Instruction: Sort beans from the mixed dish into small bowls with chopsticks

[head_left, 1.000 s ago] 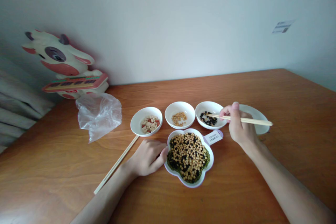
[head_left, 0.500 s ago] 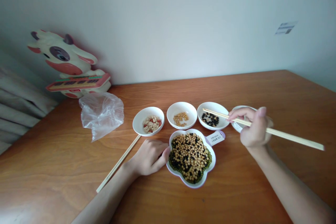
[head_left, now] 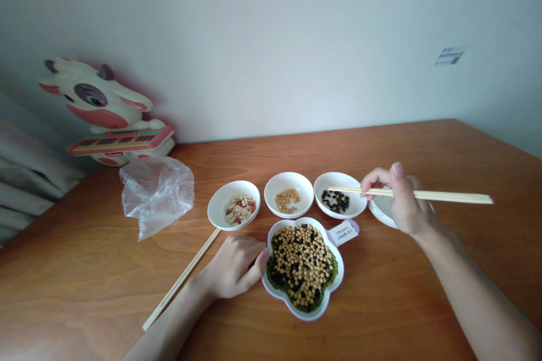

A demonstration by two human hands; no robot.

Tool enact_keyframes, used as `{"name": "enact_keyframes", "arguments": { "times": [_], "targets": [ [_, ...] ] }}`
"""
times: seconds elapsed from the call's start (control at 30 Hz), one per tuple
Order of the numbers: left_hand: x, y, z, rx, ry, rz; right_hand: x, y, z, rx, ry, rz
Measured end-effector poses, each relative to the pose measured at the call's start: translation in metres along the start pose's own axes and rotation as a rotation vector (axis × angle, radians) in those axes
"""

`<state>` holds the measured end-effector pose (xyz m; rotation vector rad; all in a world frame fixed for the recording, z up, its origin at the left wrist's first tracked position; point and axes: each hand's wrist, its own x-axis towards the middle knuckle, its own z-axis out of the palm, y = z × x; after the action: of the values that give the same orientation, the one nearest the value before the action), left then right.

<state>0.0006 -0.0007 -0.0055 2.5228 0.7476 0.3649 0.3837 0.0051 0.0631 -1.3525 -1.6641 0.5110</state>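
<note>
My right hand [head_left: 400, 197] is closed round a pair of wooden chopsticks [head_left: 449, 197]. Their thin tips reach over the white bowl of black beans [head_left: 335, 201]. I cannot make out a bean between the tips. My left hand [head_left: 237, 265], fingers curled, grips the left rim of a flower-shaped dish [head_left: 311, 316], the thumb at its edge. Yellow beans and black beans lie mixed in the dish, with small green beans showing round the sides. A white label sits on its handle [head_left: 344, 231]. Partly behind my right hand stands another white bowl [head_left: 381, 211].
Left of the black beans are a bowl of yellow beans [head_left: 289, 194] and a bowl of pale flat seeds and reddish pieces [head_left: 234, 205]. A second pair of chopsticks [head_left: 182, 279] lies beside my left forearm. A clear plastic bag [head_left: 158, 194] and cow-shaped toy keyboard [head_left: 108, 113] are at back left.
The chopsticks have swung to nearly level, their thick ends rising, with the tips still over the black beans. My left hand stays at the dish. The whole view has shifted slightly.
</note>
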Motion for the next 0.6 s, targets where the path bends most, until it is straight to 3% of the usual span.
{"name": "enact_keyframes", "arguments": {
  "times": [0.2, 0.6],
  "targets": [
    [-0.001, 0.0, -0.001, -0.025, -0.019, -0.006, -0.007, 0.009, -0.004, -0.113, -0.218, 0.027],
    [0.0, 0.0, -0.001, -0.029, -0.023, -0.009, -0.007, 0.01, 0.004, -0.103, -0.16, 0.031]
  ]
}}
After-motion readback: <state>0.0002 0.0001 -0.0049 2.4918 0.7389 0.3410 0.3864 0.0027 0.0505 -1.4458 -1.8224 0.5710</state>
